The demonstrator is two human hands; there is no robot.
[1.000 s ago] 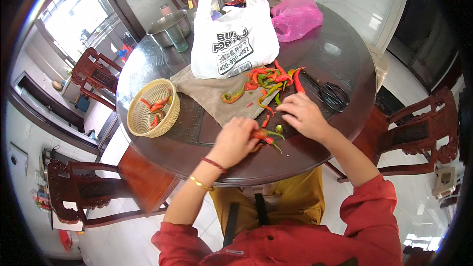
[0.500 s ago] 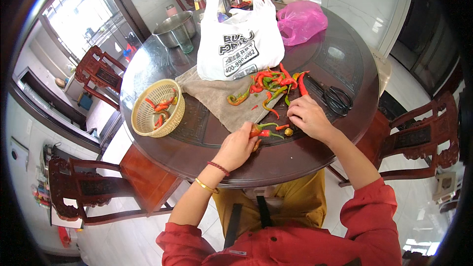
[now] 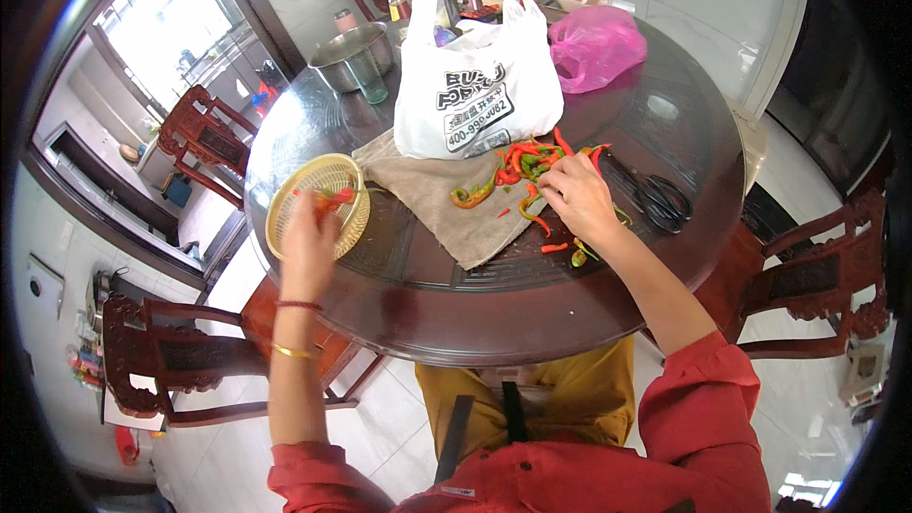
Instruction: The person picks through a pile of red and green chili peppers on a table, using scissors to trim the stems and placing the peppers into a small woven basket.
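Observation:
My left hand (image 3: 312, 237), smeared by motion, is over the cream plastic basket (image 3: 356, 225). Red chili peppers (image 3: 334, 198) show at its fingertips; whether they are in its grip or lie in the basket is unclear. My right hand (image 3: 581, 198) is at the pile of red and green chili peppers (image 3: 518, 163), its bent fingers closed on a pepper mostly hidden beneath them. A curled red-green pepper (image 3: 475, 195) rests on the grey-brown cloth (image 3: 456, 228). A red piece (image 3: 554, 249) and a greenish stem end (image 3: 579, 256) lie near my right wrist.
Black-handled scissors (image 3: 663, 201) lie right of the pile. Behind the cloth stand a white plastic bag (image 3: 475, 85), a pink bag (image 3: 598, 47), a metal pot (image 3: 332, 65) and a glass (image 3: 370, 84). Wooden chairs (image 3: 190, 356) surround the round dark table (image 3: 456, 323).
My left hand has swung from the table's front edge, where it held several peppers, left to the basket. My right hand has moved slightly up onto the pepper pile.

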